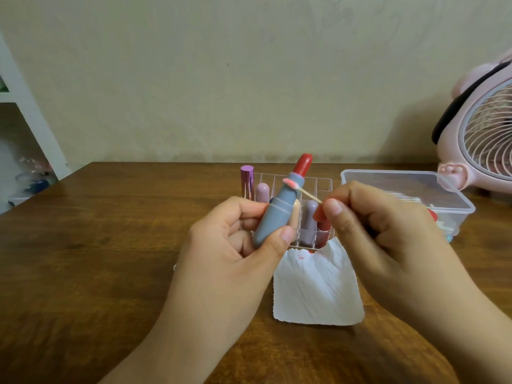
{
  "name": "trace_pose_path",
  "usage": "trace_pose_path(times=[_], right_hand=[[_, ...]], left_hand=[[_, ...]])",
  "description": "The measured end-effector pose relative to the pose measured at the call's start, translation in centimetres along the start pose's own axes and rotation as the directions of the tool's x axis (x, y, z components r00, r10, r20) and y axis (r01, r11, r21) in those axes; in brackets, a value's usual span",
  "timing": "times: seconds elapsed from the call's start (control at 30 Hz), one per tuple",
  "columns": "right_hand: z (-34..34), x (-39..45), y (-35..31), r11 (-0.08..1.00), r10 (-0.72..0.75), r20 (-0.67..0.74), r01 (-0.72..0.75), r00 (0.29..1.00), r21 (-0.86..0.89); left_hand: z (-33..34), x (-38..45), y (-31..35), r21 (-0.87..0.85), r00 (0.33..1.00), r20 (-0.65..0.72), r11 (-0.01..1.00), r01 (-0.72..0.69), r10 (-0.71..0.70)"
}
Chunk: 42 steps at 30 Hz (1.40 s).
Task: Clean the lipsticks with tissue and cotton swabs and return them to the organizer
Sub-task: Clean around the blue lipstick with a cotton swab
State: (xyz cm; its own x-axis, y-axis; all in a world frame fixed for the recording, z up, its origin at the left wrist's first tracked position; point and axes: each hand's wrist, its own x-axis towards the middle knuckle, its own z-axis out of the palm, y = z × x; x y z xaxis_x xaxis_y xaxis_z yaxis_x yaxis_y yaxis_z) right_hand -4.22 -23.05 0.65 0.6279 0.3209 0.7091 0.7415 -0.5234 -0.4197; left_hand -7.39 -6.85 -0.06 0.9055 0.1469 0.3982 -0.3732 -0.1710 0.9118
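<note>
Left hand: the left hand point(235, 236) was curled round the lower barrel of the grey lipstick point(277, 214), thumb pressed across its base, holding it tilted with the top leaning away and to the right.
Grey lipstick: it was uncapped, its red bullet point(304, 163) extended, and held in the air just in front of the organizer point(318, 187).
Right hand: the right hand point(374, 225) pinched the wooden stick of the cotton swab point(304, 194) between thumb and forefinger, the other fingers curled in.
Cotton swab: its pink-stained tip touched the lipstick's collar just below the bullet.
Organizer: a clear gridded box on the wooden table point(97, 259), behind both hands; it held a purple metallic tube point(247, 181) at its left edge and several pastel lipsticks point(309, 223) upright in compartments.
Tissue: the white tissue point(315, 289) lay flat directly in front of the organizer, with red smears near its far edge.
Plastic container: a clear tub point(410, 189) stood right of the organizer.
Fan: a pink fan point(487, 134) stood farther right, beyond the tub.
</note>
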Motion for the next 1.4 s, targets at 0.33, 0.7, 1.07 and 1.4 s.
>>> trace_pose_path(times=[0.33,0.7,1.07,1.4], right_hand=[[0.0,0.0,0.3,0.995,0.047,0.051,-0.052,0.998,0.085],[-0.4,0.2,0.6,0.904,0.144,0.103,-0.173,0.984,0.391],[-0.1,0.3,0.3,0.89,0.17,0.101,-0.197,0.98,0.412],[0.0,0.3,-0.1,0.853,0.187,0.117,-0.22,0.975,0.473]], left_hand=[[0.2,-0.2,-0.3,0.065,0.996,-0.053,0.996,-0.066,0.069],[-0.2,0.2,-0.7,-0.239,0.99,0.144,0.97,0.037,-0.002],[0.5,0.1,-1.4,-0.369,0.959,0.277,0.915,0.162,-0.058],[0.7,0.0,-0.9,-0.53,0.932,0.353,0.804,0.269,-0.079]])
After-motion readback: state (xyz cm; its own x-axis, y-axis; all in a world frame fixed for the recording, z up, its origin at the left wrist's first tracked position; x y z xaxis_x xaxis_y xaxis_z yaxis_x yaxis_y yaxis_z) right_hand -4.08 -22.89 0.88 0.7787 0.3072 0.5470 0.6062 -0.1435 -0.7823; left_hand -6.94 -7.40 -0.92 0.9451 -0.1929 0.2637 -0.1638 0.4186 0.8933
